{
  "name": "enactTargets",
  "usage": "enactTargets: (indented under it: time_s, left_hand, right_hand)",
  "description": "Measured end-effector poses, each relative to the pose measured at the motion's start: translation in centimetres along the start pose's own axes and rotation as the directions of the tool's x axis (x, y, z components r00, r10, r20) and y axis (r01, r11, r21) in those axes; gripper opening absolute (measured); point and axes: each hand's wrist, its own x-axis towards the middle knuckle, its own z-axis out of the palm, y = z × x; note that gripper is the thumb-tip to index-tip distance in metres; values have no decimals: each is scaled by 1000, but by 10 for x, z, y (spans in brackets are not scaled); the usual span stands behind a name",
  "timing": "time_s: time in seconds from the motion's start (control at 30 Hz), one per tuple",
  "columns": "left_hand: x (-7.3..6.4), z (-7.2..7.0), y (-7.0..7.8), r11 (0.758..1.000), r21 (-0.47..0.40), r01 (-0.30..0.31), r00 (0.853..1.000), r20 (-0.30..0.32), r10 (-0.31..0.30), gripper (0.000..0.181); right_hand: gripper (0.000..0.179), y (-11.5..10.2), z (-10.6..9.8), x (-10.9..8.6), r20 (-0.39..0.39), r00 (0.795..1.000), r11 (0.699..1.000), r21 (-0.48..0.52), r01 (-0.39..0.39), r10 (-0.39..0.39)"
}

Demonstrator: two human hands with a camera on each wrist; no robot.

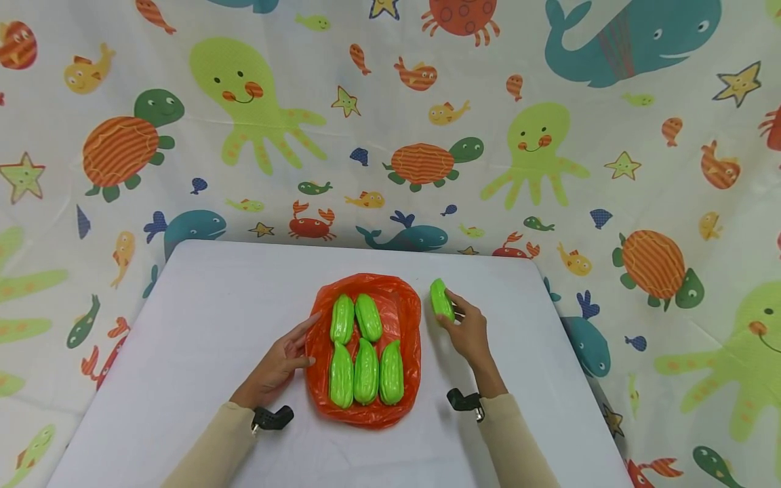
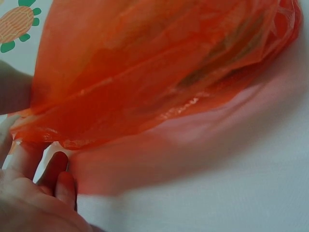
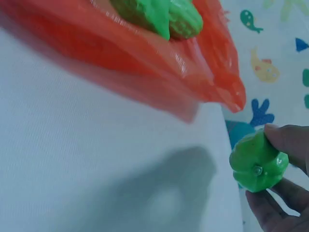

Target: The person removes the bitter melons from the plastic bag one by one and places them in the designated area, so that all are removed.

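Observation:
A glossy green gourd (image 1: 441, 300), ribbed and plastic-looking, is pinched between the thumb and fingers of my right hand (image 1: 468, 331), to the right of a red plastic bag (image 1: 363, 418). In the right wrist view the held gourd (image 3: 259, 162) shows its round end, raised above the table with a shadow below. My left hand (image 1: 282, 360) grips the left edge of the bag; in the left wrist view the thin film (image 2: 120, 96) lies between thumb and fingers. Inside the open bag, two gourds (image 1: 369, 317) lie at the back and three gourds (image 1: 366, 371) in front.
A white-covered table (image 1: 244, 291) bears the bag. Behind and beside it hangs a curtain (image 1: 378, 196) printed with sea animals. Black wrist devices (image 1: 273, 417) are strapped on both of my wrists.

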Motion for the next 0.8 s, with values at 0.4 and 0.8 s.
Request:
enactTargets:
  time_s: [0.4,0.8]
  left_hand:
    - [-1,0,0,1000,7,14,1000,-1,-14,90]
    - [1,0,-1,1000,4,20,1000,-12,-20,91]
  right_hand:
    - [63,20,3,5,3,997,997,-7,-82,82]
    - [65,24,8,4,-15,994,993,-58,-106,106]
